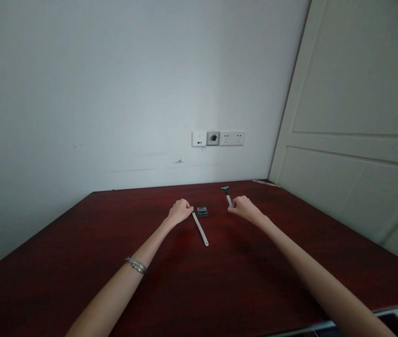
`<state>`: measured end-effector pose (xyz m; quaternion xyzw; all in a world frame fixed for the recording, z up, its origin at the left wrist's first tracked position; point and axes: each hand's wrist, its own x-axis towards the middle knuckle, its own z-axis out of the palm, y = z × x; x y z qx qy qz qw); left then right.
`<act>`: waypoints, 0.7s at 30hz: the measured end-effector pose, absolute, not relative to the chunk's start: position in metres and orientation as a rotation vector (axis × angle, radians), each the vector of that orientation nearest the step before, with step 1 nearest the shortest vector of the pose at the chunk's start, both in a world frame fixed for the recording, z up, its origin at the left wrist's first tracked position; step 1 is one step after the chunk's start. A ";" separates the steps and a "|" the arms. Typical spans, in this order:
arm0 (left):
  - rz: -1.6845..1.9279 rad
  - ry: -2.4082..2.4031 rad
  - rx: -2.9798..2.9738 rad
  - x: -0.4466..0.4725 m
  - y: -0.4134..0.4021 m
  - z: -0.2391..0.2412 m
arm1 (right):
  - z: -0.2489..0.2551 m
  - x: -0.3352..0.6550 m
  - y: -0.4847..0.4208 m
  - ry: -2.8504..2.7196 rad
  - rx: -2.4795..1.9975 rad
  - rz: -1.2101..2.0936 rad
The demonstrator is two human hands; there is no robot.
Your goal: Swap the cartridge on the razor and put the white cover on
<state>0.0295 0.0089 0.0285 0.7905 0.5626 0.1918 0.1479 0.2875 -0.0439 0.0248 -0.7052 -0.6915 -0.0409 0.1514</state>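
Note:
My left hand (179, 210) is curled closed at the top end of a long white razor handle (200, 229) that lies on the dark red table (220, 281). My right hand (242, 207) is closed around the white handle of a second razor (227, 196), whose teal head points toward the wall. Between the two hands sits a small teal blade cartridge case (202, 211), flat on the table and touched by neither hand.
A white wall rises behind the table, with a row of wall sockets (219, 138) above the far edge. A pale door (353, 131) stands at the right. A silver bracelet (136, 265) is on my left wrist.

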 end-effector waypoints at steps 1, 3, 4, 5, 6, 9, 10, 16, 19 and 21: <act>0.494 1.614 2.255 0.029 0.010 0.024 | 0.020 0.302 -0.045 -1.979 -2.047 -0.094; 0.402 1.596 2.217 0.030 0.011 0.016 | 0.010 0.328 -0.048 -1.965 -2.086 -0.042; 0.366 1.583 2.203 0.031 0.011 0.012 | 0.006 0.339 -0.050 -1.950 -2.111 -0.003; 0.334 1.573 2.192 0.032 0.012 0.009 | 0.002 0.349 -0.052 -1.941 -2.120 0.035; 0.308 1.561 2.188 0.034 0.012 0.007 | -0.001 0.357 -0.053 -1.937 -2.123 0.072; 0.262 1.539 2.195 0.037 0.011 0.004 | -0.006 0.373 -0.056 -1.936 -2.114 0.168; 0.253 1.537 2.198 0.037 0.011 0.004 | -0.007 0.377 -0.056 -1.936 -2.116 0.193; 0.244 1.561 2.186 0.034 0.009 0.006 | -0.009 0.383 -0.052 -1.929 -2.142 0.210; 0.251 1.559 2.179 0.030 0.010 0.007 | -0.008 0.381 -0.051 -1.924 -2.160 0.195; 0.256 1.557 2.184 0.027 0.010 0.008 | -0.009 0.380 -0.050 -1.920 -2.173 0.178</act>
